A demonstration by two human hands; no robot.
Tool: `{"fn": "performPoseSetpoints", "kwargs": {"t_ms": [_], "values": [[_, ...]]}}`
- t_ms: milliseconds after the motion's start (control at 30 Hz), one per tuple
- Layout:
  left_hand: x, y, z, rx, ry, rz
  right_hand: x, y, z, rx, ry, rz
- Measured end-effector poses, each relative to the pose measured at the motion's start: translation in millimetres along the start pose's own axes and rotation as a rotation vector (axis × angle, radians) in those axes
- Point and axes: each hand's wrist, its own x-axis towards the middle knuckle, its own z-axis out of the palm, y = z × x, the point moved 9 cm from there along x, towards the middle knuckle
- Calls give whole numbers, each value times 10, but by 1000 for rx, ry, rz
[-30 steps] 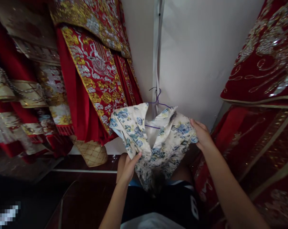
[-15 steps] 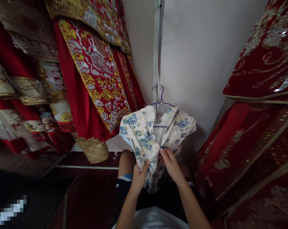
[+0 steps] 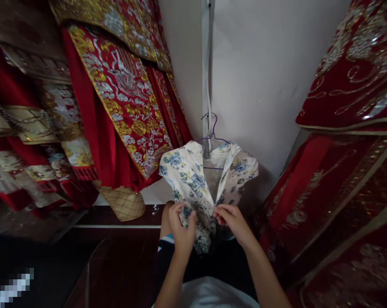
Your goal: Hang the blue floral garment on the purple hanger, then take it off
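Right hand [image 3: 232, 220] pinches the floral garment [image 3: 196, 177] by its front edge; left hand [image 3: 182, 224] beside that grip, thumb spread from fingers; hanger [image 3: 213, 135] above.

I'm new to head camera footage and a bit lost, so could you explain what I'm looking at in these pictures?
There's no machine here: the two bare hands belong to the person wearing the camera. It sits on their head, looking forward and down.

There's no worktable in view; a floral V-neck garment is on a purple hanger near the wall. The right hand pinches the edge at the bottom of its neckline. The left hand is at its front, thumb and fingers apart; whether it touches the cloth is unclear.

Embroidered red clothing hangs on the left, sequined red clothing on the right. Below is a dark red floor.
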Motion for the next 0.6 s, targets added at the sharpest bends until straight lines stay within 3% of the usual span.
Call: {"fn": "performPoseSetpoints", "kwargs": {"t_ms": [100, 200, 367, 600], "values": [[-51, 310, 520, -21, -334, 106, -36, -24, 77, 27, -64, 35], [-86, 419, 812, -54, -459, 79, -67, -60, 32, 20, -95, 34], [-132, 455, 997, -16, -611, 60, 109, -261, -229, 39, -5, 11], [-207, 439, 1093, 229, -765, 71, 871, -1202, -311, 234, 85, -171]]}}
